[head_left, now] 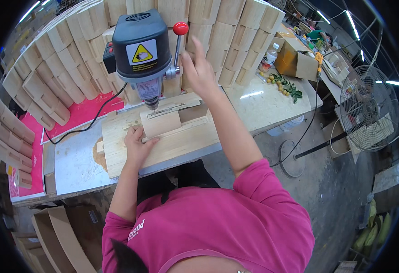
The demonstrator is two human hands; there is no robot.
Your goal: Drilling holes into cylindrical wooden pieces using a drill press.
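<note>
A small bench drill press (pixel 143 45) with a dark motor housing stands in front of me. Under its chuck (pixel 152 103), a pale rounded wooden block (pixel 162 126) lies in a wooden jig (pixel 190 141). The drill tip is close above the block; whether it touches cannot be told. My left hand (pixel 137 142) grips the block's near left end, thumb along the front. Raised beside the feed lever (pixel 177 50) and its red knob (pixel 180 28), my right hand (pixel 200 73) has its fingers apart and holds nothing.
Stacked wooden blocks (pixel 88 59) wall in the table's back and left. A black cable (pixel 90 127) crosses the left side. To the right are a plastic bottle (pixel 269 58), fruit with leaves (pixel 283 86), a cardboard box (pixel 297 61) and a standing fan (pixel 368 108).
</note>
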